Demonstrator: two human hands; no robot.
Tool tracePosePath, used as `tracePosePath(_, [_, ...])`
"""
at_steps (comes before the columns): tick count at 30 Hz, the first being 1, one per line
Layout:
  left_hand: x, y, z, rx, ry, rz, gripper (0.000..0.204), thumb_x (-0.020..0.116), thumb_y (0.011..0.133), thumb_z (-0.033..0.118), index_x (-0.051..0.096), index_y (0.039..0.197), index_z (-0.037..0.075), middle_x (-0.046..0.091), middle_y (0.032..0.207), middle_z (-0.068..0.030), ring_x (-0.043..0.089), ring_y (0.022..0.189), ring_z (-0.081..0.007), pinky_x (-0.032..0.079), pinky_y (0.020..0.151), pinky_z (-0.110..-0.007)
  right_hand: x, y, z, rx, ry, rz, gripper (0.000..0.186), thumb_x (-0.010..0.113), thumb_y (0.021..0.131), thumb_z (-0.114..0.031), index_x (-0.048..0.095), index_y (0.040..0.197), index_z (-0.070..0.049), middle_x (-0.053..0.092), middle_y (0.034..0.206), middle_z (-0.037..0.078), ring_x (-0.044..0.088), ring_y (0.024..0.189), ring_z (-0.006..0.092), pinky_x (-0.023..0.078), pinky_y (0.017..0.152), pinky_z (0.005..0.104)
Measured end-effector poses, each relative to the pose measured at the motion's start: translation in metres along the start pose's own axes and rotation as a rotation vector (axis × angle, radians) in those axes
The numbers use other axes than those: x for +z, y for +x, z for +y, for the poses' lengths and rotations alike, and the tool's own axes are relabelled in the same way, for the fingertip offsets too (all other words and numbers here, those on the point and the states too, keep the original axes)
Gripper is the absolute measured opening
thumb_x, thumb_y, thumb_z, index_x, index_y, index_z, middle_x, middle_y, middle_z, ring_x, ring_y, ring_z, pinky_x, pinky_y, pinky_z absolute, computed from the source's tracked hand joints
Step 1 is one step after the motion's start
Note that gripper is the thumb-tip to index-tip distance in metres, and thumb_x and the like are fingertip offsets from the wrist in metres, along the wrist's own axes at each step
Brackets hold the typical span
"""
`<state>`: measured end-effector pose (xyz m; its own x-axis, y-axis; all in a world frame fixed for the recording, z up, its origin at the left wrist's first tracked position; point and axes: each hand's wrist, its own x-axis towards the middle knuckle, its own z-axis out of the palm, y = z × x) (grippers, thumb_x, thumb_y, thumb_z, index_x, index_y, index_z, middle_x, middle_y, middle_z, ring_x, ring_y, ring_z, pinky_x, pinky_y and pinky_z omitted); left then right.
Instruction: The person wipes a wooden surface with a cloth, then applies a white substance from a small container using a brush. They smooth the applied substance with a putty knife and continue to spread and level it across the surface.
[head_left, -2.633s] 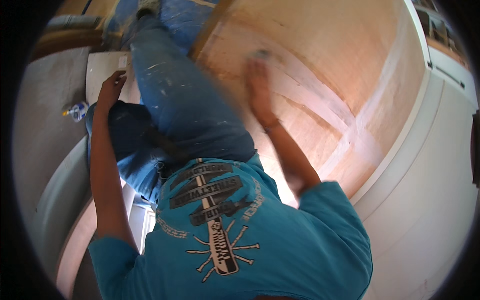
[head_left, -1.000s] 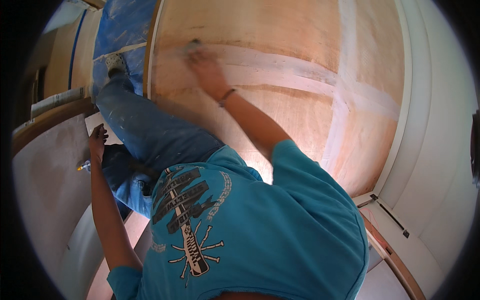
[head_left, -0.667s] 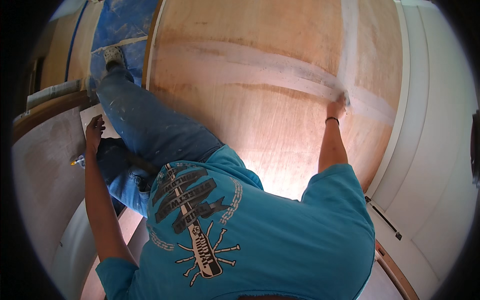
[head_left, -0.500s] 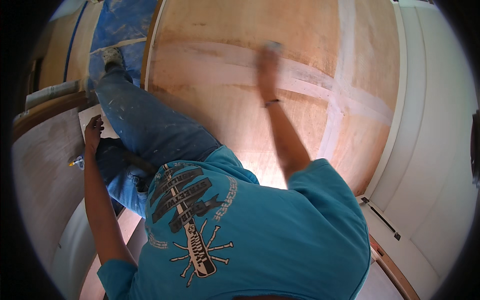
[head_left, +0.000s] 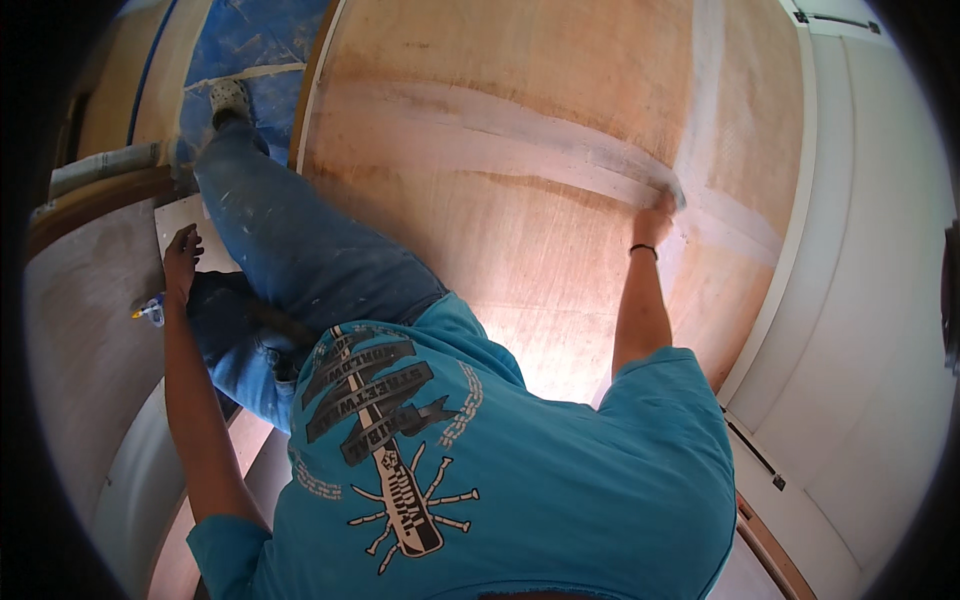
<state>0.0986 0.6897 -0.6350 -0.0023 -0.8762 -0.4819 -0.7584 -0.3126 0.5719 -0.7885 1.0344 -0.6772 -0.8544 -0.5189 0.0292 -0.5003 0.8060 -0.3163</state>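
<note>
My right hand [head_left: 657, 220] is closed around a small grey, flat piece [head_left: 679, 194], whose exact kind I cannot make out. It presses this piece on the plywood panel [head_left: 480, 240], where two pale filler bands [head_left: 590, 168] cross. A dark band circles that wrist. Beside my bent knee my left hand [head_left: 183, 262] hangs with its fingers loosely apart and nothing visible in them. Just by its wrist is a small clear item with a yellow tip [head_left: 150, 310], partly hidden by my forearm.
A white panelled surface [head_left: 880, 300] with a dark metal strut [head_left: 757, 448] runs along the right. To the left are a wooden edge [head_left: 100, 208] and a curved pale surface [head_left: 145, 490]. My foot rests on blue sheeting [head_left: 265, 35] at the upper left.
My right hand has swept to the right and toward me along the pale band, carrying the grey piece. My left hand has barely moved.
</note>
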Motion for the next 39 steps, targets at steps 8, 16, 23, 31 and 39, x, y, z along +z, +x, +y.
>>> tracePosePath(8, [0.002, 0.004, 0.02, 0.087, 0.07, -0.026, 0.039, 0.057, 0.108, 0.032, 0.065, 0.139, 0.01, 0.074, 0.108, -0.0122, 0.071, 0.091, -0.0182, 0.055, 0.076, -0.032, 0.115, -0.117, -0.332, -0.819, 0.122, -0.19, 0.061, 0.047, 0.097, -0.007, 0.041, 0.157, -0.003, 0.04, 0.164, 0.02, 0.027, 0.156, 0.039, 0.013, 0.13, 0.0554])
tracePosePath(16, [-0.009, -0.011, -0.002, -0.006, -0.128, 0.034, 0.039, 0.056, 0.109, 0.032, 0.065, 0.14, 0.01, 0.073, 0.112, -0.0109, 0.071, 0.092, -0.0184, 0.054, 0.082, -0.031, 0.082, -0.114, -0.327, -1.034, 0.371, -0.239, 0.048, 0.045, 0.102, -0.008, 0.056, 0.149, -0.008, 0.053, 0.154, 0.017, 0.043, 0.146, 0.0387, 0.027, 0.126, 0.0499])
tracePosePath(23, [0.005, 0.004, 0.007, 0.051, -0.084, -0.005, 0.041, 0.057, 0.108, 0.036, 0.065, 0.139, 0.01, 0.074, 0.112, -0.0118, 0.072, 0.093, -0.0196, 0.055, 0.081, -0.033, -0.001, -0.028, -0.097, -0.338, -0.034, -0.231, 0.054, 0.042, 0.103, -0.002, 0.047, 0.156, -0.006, 0.045, 0.162, 0.016, 0.036, 0.154, 0.0332, 0.028, 0.128, 0.0413])
tracePosePath(31, [0.007, 0.005, 0.017, 0.139, 0.098, 0.003, 0.04, 0.058, 0.107, 0.036, 0.067, 0.136, 0.01, 0.075, 0.109, -0.0127, 0.073, 0.091, -0.0206, 0.055, 0.078, -0.033, 0.107, -0.138, -0.413, -1.038, 0.236, -0.158, 0.053, 0.048, 0.093, 0.001, 0.056, 0.145, -0.002, 0.053, 0.155, 0.018, 0.044, 0.146, 0.0396, 0.031, 0.126, 0.0489])
tracePosePath(39, [0.001, -0.005, 0.0, 0.031, -0.168, 0.054, 0.041, 0.057, 0.107, 0.037, 0.067, 0.138, 0.012, 0.075, 0.112, -0.0109, 0.072, 0.094, -0.0191, 0.055, 0.08, -0.033, 0.019, -0.019, -0.146, -0.758, 0.144, -0.35, 0.056, 0.041, 0.097, 0.007, 0.056, 0.15, -0.005, 0.049, 0.159, 0.016, 0.042, 0.151, 0.0338, 0.031, 0.128, 0.0407])
